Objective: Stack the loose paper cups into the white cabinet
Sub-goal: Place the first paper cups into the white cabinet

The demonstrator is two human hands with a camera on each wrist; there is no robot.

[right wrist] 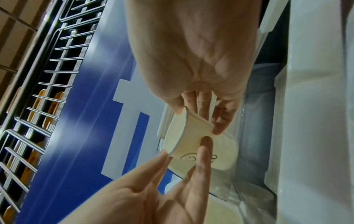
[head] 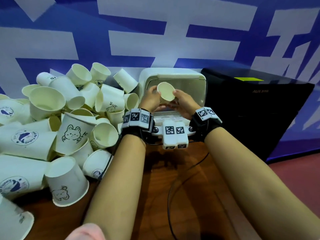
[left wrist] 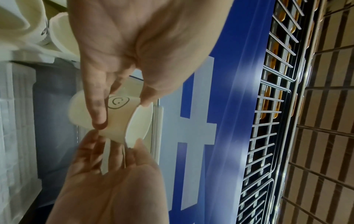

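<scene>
Here, both hands [head: 151,98] [head: 184,101] pinching paper cup [head: 165,90], cabinet [head: 173,77] mouth.

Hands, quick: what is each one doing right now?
Left hand: fingers and thumb pinch the paper cup at the white cabinet opening.
Right hand: fingertips hold the same cup from the other side.

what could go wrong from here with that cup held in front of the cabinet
1. The small cream paper cup is pinched only by fingertips of the left hand and right hand; squeezing may crumple its thin rim, or it may slip.
2. The left forearm sits right beside the heap of loose printed paper cups; a sideways move may knock some off the brown wooden table.
3. The opening of the white plastic cabinet looks tight for both hands.
</scene>
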